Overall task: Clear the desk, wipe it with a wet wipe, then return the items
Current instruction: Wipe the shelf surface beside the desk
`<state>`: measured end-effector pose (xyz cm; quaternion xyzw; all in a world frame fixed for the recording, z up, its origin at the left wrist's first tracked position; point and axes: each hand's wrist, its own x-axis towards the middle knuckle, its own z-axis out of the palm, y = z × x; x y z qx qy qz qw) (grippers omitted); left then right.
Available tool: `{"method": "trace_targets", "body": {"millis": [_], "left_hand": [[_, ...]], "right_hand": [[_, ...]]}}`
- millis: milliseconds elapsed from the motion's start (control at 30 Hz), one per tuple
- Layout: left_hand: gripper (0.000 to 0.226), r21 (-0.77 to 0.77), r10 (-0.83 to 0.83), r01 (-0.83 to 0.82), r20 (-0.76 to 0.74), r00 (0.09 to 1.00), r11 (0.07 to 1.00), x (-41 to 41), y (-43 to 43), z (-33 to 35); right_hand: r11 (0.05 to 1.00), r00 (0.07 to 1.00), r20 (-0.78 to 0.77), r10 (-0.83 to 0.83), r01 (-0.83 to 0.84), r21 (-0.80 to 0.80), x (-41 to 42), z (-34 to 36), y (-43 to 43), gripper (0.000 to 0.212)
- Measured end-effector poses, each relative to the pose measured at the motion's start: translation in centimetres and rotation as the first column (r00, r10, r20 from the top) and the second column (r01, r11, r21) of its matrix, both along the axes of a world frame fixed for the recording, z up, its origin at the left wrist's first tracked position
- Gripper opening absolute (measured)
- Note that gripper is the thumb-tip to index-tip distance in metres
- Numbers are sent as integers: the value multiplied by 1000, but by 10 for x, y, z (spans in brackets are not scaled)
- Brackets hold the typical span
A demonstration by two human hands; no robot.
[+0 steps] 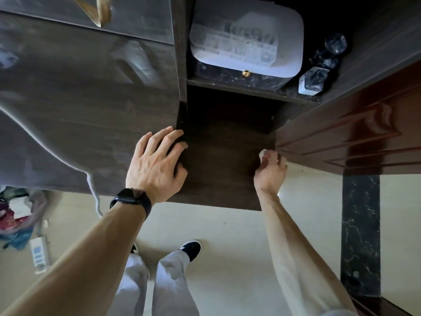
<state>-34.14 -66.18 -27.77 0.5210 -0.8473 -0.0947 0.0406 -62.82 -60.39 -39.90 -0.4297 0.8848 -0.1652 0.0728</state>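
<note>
The wet wipe point(264, 153) sits at the right edge of the bench's dark lower panel point(223, 169), bunched into a small white wad, with only a corner showing above the knuckles. The right hand point(271, 173) reaches forward from a bare, nearly straight forearm. Its fingers are curled over, so the grip is tight around the wipe and presses it against the panel's edge just beside a glossy red-brown door point(353, 137). The left hand point(157, 165), with a black watch point(131, 198) on its wrist, lies palm down where the greyer top of the bench point(79, 110) meets the dark panel. Its fingers are spread and straight and its grip holds nothing, the fingertips resting on the wood. A white cable point(45, 147) trails across the bench top and off its near edge. Beyond the panel, a shelf carries a box with a pale lid point(246, 42) and a small gold knob point(245, 73), with glass bottles point(313, 80) just beside it. Below, on the pale tiled floor point(239, 258), are the person's grey trousers, black-and-white shoes point(191, 247), a power strip point(39, 254) and a bag of crumpled rubbish point(16, 213).
</note>
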Motion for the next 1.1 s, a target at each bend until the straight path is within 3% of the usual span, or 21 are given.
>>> {"method": "trace_targets", "body": {"millis": [100,200,267,367,467,600,700,767,900,933,1000,1100], "left_hand": [[45,-9,-3,3,1,1000,1000,0,0,0],[44,-6,0,0,-5,1000,1000,0,-1,1],[44,-1,-4,4,-1,1000,1000,-1,0,1],[45,-4,-1,1,4,1000,1000,-1,-2,2],[45,4,2,-2,16,1000,1000,0,-1,2],[45,2,3,-3,26,1000,1000,0,-2,0],[46,5,-2,2,29,1000,1000,-1,-2,0],[46,5,3,-3,26,1000,1000,0,-2,0],[46,-1,4,-4,20,1000,1000,0,-2,-1],[46,-3,5,-5,20,1000,1000,0,-2,-1],[45,-6,0,0,16,1000,1000,0,-2,-2],[45,-13,-1,1,10,1000,1000,0,-1,-2]], "right_hand": [[994,996,0,86,-86,67,-11,-5,11,32],[954,968,67,-241,223,202,-30,-4,54,25],[930,924,134,-359,343,132,-28,1,76,22],[930,927,208,-313,343,-129,-24,11,47,16],[926,953,191,-236,281,-254,-25,22,-23,15],[953,958,174,-228,256,-161,-20,18,-69,20],[969,987,103,-126,144,-201,-17,5,-59,13],[963,979,132,-157,181,-199,-21,-1,-58,12],[925,890,328,-317,366,-98,-23,5,-70,8],[902,837,408,-364,427,-71,-26,6,-74,5],[835,693,568,-443,549,-19,-34,7,-81,20],[726,558,664,-498,687,-34,-39,9,-81,17]]}}
